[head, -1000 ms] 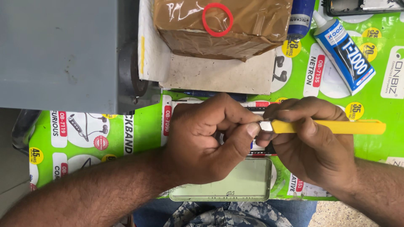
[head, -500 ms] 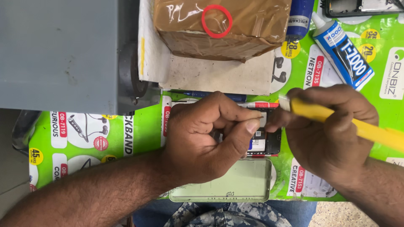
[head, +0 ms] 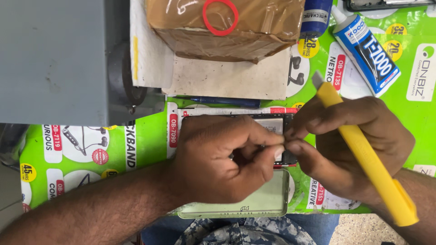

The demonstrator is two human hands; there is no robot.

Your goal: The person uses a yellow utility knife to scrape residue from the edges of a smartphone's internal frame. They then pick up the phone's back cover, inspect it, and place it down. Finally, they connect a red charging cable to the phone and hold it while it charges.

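Fingers (head: 268, 145) of the left hand (head: 218, 159) pinch together over the opened phone (head: 277, 124), meeting the right hand (head: 349, 149) fingertips, which also clamp a yellow knife (head: 363, 149). Nearer than the phone lies a pale green cover (head: 254, 199) on the desk (head: 145, 145). Beyond the phone sit a blue pen (head: 222, 101), glue tube (head: 365, 52) and taped brown parcel (head: 227, 27).

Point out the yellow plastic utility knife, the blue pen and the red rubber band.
yellow plastic utility knife (head: 363, 149), head view, middle of its handle
blue pen (head: 227, 101), head view, its barrel
red rubber band (head: 204, 18), head view, its left edge
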